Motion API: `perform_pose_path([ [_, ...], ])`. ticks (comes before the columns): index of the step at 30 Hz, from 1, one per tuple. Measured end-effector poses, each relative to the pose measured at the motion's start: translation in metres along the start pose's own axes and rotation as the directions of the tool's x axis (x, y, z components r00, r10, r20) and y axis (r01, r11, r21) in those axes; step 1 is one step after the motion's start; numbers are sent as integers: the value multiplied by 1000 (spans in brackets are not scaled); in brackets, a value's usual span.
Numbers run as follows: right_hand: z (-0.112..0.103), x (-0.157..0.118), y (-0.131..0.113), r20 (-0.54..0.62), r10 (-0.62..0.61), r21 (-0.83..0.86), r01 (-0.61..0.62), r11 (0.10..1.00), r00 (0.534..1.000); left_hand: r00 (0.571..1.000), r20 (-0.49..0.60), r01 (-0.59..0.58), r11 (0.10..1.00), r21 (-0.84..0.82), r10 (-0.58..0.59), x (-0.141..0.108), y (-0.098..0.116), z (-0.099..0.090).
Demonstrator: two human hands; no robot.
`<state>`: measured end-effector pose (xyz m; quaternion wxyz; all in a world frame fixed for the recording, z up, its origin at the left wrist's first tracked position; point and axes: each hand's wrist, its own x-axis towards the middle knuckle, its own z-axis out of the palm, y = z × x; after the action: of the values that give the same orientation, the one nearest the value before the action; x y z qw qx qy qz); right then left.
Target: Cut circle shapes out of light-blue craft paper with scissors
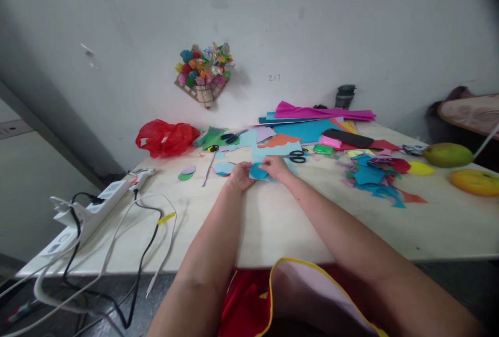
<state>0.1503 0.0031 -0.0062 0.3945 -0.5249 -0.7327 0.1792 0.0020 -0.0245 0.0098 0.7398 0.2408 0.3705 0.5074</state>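
A blue paper circle point(258, 171) lies over light blue paper point(286, 148) near the middle of the table. My left hand point(240, 176) grips it at the left edge, its lower fingers partly hidden. From the right, my right hand point(276, 167) pinches the upper edge between thumb and fingers. Black-handled scissors point(298, 157) rest just beyond my right hand. Left of my left hand sits a small stack of cut paper circles point(223, 168), light blue on top. Farther left, a purple circle point(189, 169) overlaps a green circle point(185, 177).
Coloured scraps point(368, 173) lie right, near a green mango-like fruit point(447, 155). Paper sheets point(304, 131), a dark phone-like slab point(348, 138) and second scissors point(233, 137) lie farther back. Left are a red plastic bag point(166, 138), a glue gun point(141, 178) and a power strip point(91, 217) with cables.
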Motion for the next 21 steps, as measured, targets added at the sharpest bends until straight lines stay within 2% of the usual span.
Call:
perform_pose_path([
  [4, -2, -1, -3, 9, 10, -20, -10, 1000, 1000, 998, 65, -15, 1000, 19, 14, 0, -1, -1],
  [9, -2, -1, -4, 26, 4, -82, -2, 997, 1000, 996, 86, -31, 996, 86, 23, 0, -3, -2],
  [15, -2, -1, -5, 30, -27, -148, 32, 988, 999, 997, 62, -52, 985, 166, 42, -5, -3, 3],
  [19, -7, -5, -13, 47, 37, -175, -29, 984, 998, 999, 35, -46, 985, 166, 41, -7, -3, 5],
  [21, -12, -8, -17, 16, 67, -189, -63, 980, 998, 999, 26, -45, 989, 139, 41, -8, -2, 7],
])
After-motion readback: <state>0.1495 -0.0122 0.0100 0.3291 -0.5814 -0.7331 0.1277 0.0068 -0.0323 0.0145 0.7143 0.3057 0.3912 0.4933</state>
